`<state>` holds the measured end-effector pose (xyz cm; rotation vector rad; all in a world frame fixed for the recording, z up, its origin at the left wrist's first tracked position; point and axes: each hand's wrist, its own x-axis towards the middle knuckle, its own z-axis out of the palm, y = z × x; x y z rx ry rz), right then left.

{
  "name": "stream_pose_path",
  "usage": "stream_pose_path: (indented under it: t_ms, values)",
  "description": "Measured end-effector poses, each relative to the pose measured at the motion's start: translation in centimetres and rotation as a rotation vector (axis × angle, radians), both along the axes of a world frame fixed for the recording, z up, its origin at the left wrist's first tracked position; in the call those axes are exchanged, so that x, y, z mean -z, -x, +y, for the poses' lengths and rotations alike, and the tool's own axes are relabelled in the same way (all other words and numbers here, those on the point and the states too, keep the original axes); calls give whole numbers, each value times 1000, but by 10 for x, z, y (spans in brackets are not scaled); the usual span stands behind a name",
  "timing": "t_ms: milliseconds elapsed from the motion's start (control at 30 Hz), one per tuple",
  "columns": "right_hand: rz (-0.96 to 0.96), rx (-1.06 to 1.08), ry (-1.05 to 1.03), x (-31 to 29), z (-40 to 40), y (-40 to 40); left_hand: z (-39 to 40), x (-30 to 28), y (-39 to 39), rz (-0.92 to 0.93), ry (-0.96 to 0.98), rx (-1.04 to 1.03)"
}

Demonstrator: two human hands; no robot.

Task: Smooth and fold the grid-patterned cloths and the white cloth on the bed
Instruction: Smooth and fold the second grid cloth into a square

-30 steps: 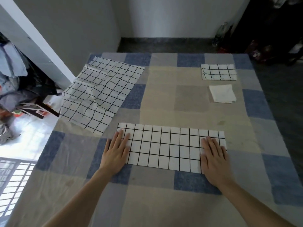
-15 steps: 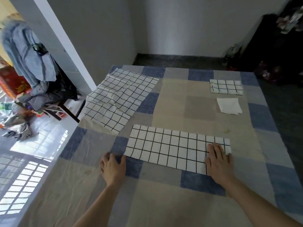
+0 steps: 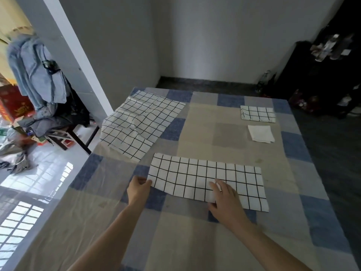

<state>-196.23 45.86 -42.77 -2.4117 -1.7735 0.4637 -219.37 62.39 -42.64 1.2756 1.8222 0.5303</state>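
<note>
A long folded grid-patterned cloth (image 3: 207, 178) lies across the near middle of the checked bed sheet (image 3: 205, 231). My left hand (image 3: 139, 189) pinches its near left corner. My right hand (image 3: 224, 198) grips the near edge around the cloth's middle, fingers curled on the fabric. A larger rumpled grid cloth (image 3: 140, 122) lies spread at the bed's left edge. At the far right sit a small folded grid cloth (image 3: 257, 113) and, just in front of it, a folded white cloth (image 3: 261, 133).
A white wall corner (image 3: 74, 61) stands left of the bed. Beyond it a chair (image 3: 64, 133) is piled with blue clothes. Dark furniture (image 3: 328, 79) fills the right back corner. The bed's left edge drops to a tiled floor (image 3: 39, 182).
My left hand slid off the cloth's left end and took hold of its near left corner. My right hand moved from the right end to the middle of the near edge.
</note>
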Motion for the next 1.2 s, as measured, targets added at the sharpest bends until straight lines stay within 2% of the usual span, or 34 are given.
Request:
stream_pose_path:
  t_ms: [167,300,400,500,567,633,767,867,967,1033,1100,1200]
  values:
    - [141,-116,-110,-28,22,58,-27,-28,-3,-184,-94,46]
    - [96,-152,-68,-37,31,100,-48,-55,-2,-382,-114,166]
    - [119,-114,-141,-41,35,105,-62,-78,3,-598,-147,252]
    - [216,-118,-260,-50,30,94,-62,-81,16,-744,-163,132]
    - [406,-92,-305,-64,18,87,-52,-60,27,-654,-112,31]
    - [573,-102,-344,-74,2,79,-46,-35,36,-503,-22,107]
    - [739,-159,-166,-85,-36,64,-58,-2,33,-426,55,561]
    - [838,-56,-69,-77,-67,46,-80,0,17,-284,59,914]
    - [961,94,-51,-74,-91,31,-103,10,4,-404,168,957]
    - [1014,248,-54,-73,-103,24,-115,13,-2,-409,161,971]
    - [1044,347,-36,-65,-113,13,-122,10,-9,-307,154,1000]
    - [1008,370,37,-41,-125,-8,-125,13,-17,-144,183,1101]
